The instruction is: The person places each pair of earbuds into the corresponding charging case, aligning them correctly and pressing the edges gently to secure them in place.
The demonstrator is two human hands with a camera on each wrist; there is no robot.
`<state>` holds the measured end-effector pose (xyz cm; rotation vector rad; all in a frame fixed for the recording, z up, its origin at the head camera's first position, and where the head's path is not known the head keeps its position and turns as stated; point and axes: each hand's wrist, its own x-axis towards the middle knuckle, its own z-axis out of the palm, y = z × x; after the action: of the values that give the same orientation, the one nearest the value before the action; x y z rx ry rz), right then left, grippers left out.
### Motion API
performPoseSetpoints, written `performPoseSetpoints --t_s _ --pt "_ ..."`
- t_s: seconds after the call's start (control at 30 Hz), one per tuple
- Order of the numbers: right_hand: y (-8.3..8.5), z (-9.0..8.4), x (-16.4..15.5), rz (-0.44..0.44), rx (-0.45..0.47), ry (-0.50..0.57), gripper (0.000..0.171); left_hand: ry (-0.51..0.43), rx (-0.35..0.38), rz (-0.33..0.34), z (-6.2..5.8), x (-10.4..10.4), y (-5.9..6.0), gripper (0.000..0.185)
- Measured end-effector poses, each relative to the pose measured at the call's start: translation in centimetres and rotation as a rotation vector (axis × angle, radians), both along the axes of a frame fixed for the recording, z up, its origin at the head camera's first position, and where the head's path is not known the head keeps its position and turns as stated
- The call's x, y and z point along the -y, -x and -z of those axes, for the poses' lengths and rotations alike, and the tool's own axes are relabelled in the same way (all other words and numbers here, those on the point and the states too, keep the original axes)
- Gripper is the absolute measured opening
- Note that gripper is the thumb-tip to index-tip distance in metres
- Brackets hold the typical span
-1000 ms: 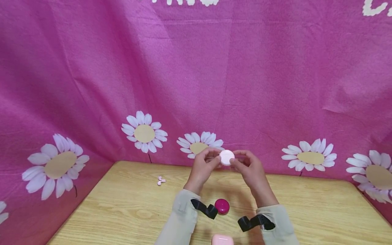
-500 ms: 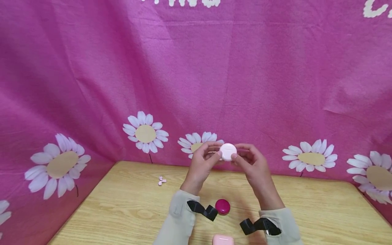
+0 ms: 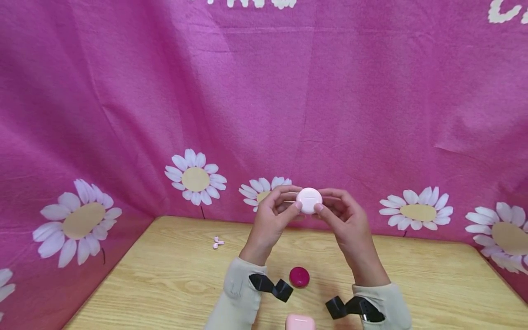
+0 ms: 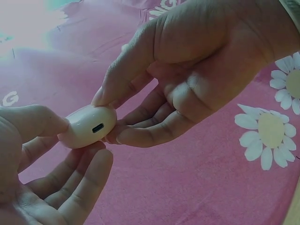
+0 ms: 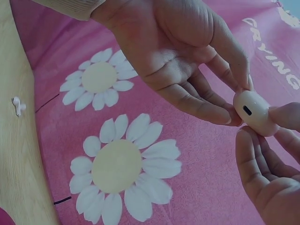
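Note:
Both hands hold a pale pink, rounded earbud charging case (image 3: pixel 309 200) up above the far part of the table. My left hand (image 3: pixel 268 224) pinches its left side, the thumb at the near face and the fingers behind. On the opposite side my right hand (image 3: pixel 350 227) grips it the same way. In the left wrist view a dark oval port (image 4: pixel 98 128) shows on the case's underside. A short line crosses the face turned to the head camera. The case looks closed.
On the wooden table (image 3: pixel 165 284), small pale pink earbuds (image 3: pixel 217 243) lie at the left. A glossy dark pink round case (image 3: pixel 299 277) sits between the forearms, with a light pink case (image 3: pixel 300 322) at the bottom edge. A pink daisy-print cloth (image 3: pixel 350 114) hangs behind.
Both hands have raised the charging case and brought it slightly to the right and closer to the head camera. The things on the table have stayed put.

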<state>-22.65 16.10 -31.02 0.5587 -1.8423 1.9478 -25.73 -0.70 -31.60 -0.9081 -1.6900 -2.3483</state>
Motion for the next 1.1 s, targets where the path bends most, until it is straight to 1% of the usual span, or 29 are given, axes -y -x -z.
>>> performPoseSetpoints --t_s 0.17,0.43,0.57,0.7,0.9,1.0,1.1 --pt "-0.2 -0.1 0.1 -0.005 -0.013 0.015 0.034 -0.008 -0.005 -0.005 -0.2 0.0 -0.3 0.032" --pt "-0.3 -0.1 0.2 -0.027 -0.050 0.045 0.034 0.005 -0.009 -0.051 -0.4 -0.3 -0.7 0.032" --pt "-0.4 -0.1 0.2 -0.028 -0.084 0.047 0.033 -0.007 -0.022 -0.029 -0.4 -0.5 -0.8 0.032" --pt "-0.3 -0.1 0.2 -0.025 -0.115 0.042 0.026 -0.017 -0.041 -0.009 -0.4 -0.8 -0.9 0.028" --pt "-0.2 0.0 0.6 0.023 -0.107 0.044 0.019 -0.013 -0.039 -0.035 -0.6 -1.1 -1.2 0.017" --pt "-0.3 -0.1 0.7 0.035 -0.102 0.039 0.019 -0.004 -0.037 -0.043 -0.6 -1.1 -1.2 0.017" --pt "-0.3 -0.1 0.8 0.027 -0.107 0.044 0.019 0.006 -0.037 -0.047 -0.5 -1.0 -1.1 0.017"
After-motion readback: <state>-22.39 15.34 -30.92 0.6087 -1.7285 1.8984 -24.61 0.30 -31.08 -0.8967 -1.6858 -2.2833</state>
